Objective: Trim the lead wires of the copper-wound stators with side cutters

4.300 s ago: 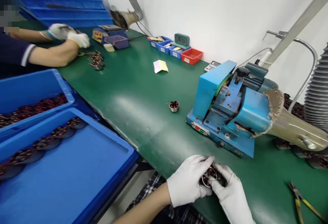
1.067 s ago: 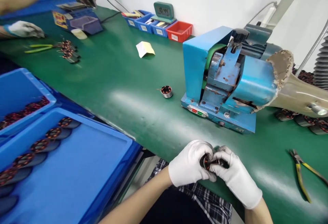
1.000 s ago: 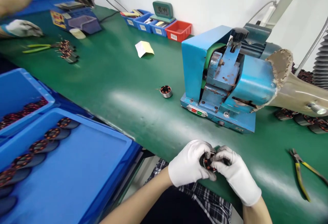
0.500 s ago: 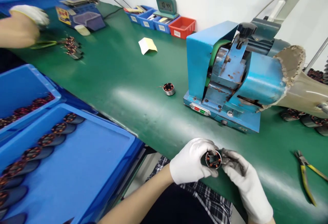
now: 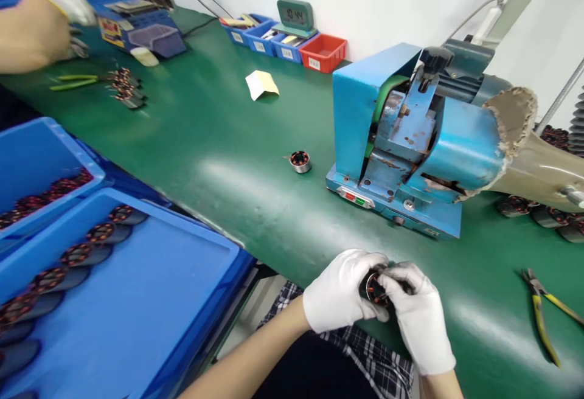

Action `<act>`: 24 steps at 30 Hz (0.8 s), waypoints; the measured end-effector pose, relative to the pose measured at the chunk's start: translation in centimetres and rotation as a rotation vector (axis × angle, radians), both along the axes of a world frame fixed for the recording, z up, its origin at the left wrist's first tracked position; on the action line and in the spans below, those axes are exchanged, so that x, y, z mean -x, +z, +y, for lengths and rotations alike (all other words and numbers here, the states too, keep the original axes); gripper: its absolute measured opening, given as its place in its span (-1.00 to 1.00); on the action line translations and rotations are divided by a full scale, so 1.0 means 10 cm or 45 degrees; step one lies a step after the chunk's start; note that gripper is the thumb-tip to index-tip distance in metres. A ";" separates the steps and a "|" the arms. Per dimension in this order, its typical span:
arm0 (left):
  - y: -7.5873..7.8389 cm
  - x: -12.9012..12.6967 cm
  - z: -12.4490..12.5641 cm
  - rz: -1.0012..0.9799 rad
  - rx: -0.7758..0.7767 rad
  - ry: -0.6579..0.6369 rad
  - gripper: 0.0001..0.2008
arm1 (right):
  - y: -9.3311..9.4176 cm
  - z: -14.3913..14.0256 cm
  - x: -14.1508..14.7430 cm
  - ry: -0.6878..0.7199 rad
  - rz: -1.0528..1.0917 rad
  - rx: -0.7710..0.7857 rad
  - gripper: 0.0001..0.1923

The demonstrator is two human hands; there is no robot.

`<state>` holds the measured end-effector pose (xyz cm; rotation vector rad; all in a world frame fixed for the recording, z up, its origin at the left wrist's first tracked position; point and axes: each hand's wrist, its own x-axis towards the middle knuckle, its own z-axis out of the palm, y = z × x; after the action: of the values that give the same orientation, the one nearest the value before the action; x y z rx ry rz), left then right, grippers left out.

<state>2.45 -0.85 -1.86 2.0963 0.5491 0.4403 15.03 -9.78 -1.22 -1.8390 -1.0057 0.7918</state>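
Observation:
My left hand (image 5: 344, 289), in a white glove, is closed around a motor stator (image 5: 375, 288), a metal ring with copper windings inside. From the other side, my gloved right hand (image 5: 417, 308) reaches over the stator's rim, its fingers bent and pinched together at the windings. Those fingertips hide part of the ring, and whatever they pinch is too small or covered to make out. A second stator (image 5: 300, 162) with a thin wire sticking out stands on the green table, beyond my hands.
A blue belt-grinding machine (image 5: 401, 143) stands behind my hands. Yellow-handled cutters (image 5: 541, 314) lie at right. Blue trays (image 5: 173, 301) with stators are at left. A co-worker's gloved hand (image 5: 68, 10) is at upper left, near green-handled pliers (image 5: 75, 81) and several wired parts (image 5: 128, 89).
My right hand has moved left, its fingers now over the stator's opening instead of beside its rim. The co-worker's hand has risen away from the green-handled pliers.

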 end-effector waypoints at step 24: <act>-0.04 -0.02 0.03 -0.163 -0.032 -0.072 -0.56 | 0.00 -0.35 -0.22 -0.673 0.989 -0.264 -0.79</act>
<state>2.66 -0.60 -2.22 2.0856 0.4107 0.5470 17.26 -13.27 -1.17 -1.3307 -0.0887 0.9096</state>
